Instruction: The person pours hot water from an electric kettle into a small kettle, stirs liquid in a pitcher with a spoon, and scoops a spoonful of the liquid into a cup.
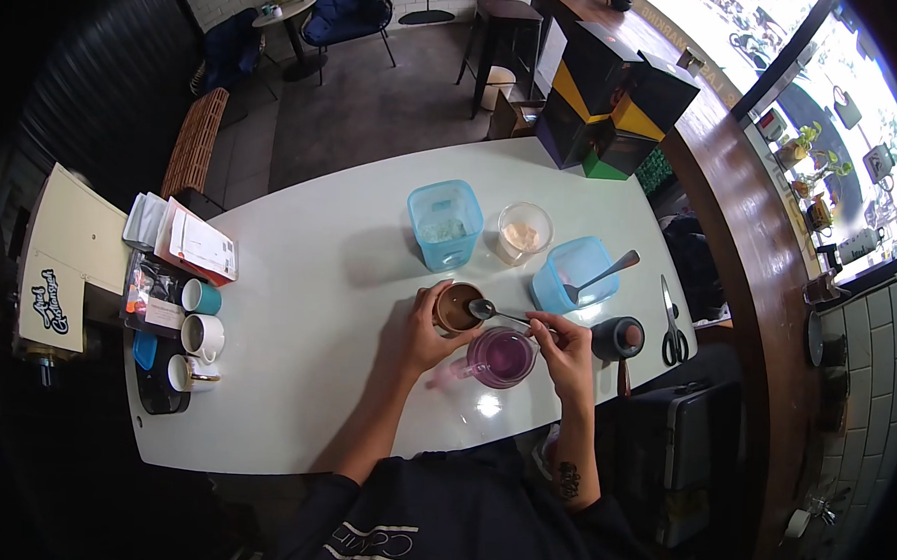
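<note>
My left hand (429,331) is wrapped round a small brown cup (458,307) above the white table. A metal spoon (483,309) is pinched by its handle in my right hand (563,351), its bowl at the cup's right rim. Just below the spoon stands a clear glass jug (506,359) with purple contents, its handle pointing left. Behind the cup are a blue tub (445,225) with pale contents and a clear plastic cup (524,233) holding something cream-coloured. To the right, another blue tub (576,274) has a second spoon (609,273) leaning in it.
A dark grinder-like object (617,338) and black scissors (674,335) lie on the right of the white table (294,373). Several mugs (203,337), papers (203,244) and a black tray line the left edge. Dark boxes (616,102) stand at the back right.
</note>
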`<action>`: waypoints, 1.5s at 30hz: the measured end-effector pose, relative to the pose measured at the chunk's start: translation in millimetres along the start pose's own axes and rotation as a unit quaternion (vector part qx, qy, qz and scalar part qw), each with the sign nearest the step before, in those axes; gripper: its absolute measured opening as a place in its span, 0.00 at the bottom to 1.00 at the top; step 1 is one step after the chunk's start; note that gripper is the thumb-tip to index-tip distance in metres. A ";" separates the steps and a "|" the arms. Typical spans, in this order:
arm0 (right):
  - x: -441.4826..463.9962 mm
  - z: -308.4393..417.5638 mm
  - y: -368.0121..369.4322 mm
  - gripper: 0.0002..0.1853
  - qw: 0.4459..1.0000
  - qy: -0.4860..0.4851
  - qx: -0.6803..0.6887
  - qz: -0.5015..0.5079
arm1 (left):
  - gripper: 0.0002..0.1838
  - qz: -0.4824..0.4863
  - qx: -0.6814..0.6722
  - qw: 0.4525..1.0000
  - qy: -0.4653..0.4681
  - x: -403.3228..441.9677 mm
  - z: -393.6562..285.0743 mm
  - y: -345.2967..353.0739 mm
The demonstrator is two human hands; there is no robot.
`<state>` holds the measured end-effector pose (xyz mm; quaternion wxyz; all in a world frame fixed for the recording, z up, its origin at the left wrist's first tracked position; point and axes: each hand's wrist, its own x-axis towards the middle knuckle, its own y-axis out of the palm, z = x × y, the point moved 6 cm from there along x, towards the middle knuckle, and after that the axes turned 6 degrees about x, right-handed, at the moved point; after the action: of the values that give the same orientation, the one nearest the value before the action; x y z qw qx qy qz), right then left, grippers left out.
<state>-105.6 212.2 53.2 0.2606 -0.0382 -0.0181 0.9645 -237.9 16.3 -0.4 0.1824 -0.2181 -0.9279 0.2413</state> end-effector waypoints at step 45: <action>-104.3 3.6 -127.0 0.14 0.956 -0.059 0.172 -0.229 | 0.09 0.240 -0.081 0.966 -0.049 -58.9 -24.1 -27.2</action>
<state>47.5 269.2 70.5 0.4759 0.0696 0.1239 0.8679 -186.5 -25.3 19.9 0.0548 -0.4361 -0.8727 0.2124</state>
